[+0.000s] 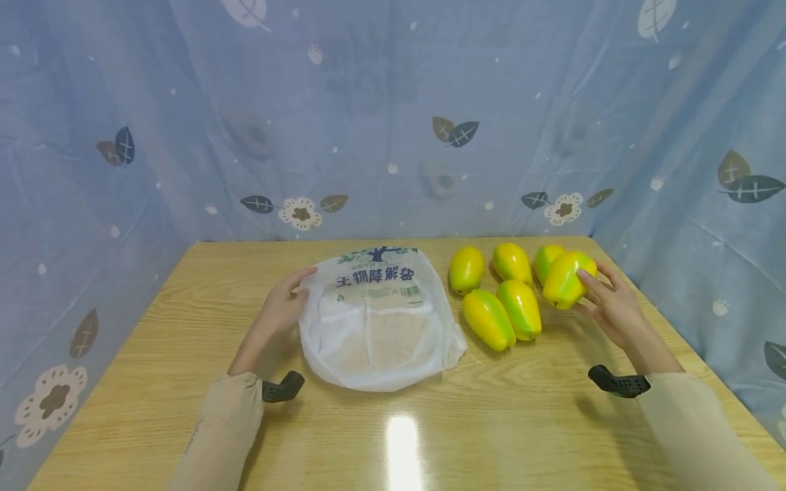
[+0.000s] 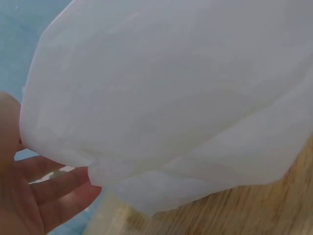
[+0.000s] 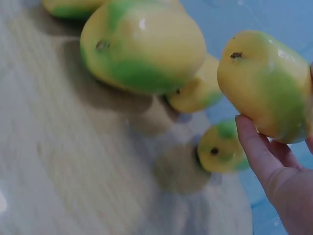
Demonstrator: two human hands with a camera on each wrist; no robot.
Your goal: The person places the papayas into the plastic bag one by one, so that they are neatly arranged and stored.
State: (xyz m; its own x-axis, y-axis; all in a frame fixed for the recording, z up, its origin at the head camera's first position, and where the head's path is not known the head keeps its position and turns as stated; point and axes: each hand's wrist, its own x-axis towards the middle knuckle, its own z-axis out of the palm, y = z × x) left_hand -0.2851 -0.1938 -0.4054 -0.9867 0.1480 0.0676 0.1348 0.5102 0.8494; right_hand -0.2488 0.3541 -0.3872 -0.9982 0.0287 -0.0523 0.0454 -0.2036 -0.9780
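Observation:
A white plastic bag [image 1: 381, 327] with a tree print and dark lettering lies on the table. My left hand [image 1: 284, 303] grips its left edge; in the left wrist view the bag's edge passes between thumb and fingers [image 2: 63, 188]. A yellow-green papaya [image 1: 568, 278] is held in my right hand [image 1: 617, 308], lifted at the right of the other fruit. The right wrist view shows this papaya [image 3: 266, 88] from its stem end, with fingers [image 3: 257, 149] underneath it; the thumb is mostly cut off there.
Several more papayas [image 1: 488, 319] rest on the wooden table [image 1: 491, 423] between the bag and my right hand. A blue patterned curtain [image 1: 393, 136] hangs behind the table and along both sides. Each wrist wears a black band [image 1: 620, 382].

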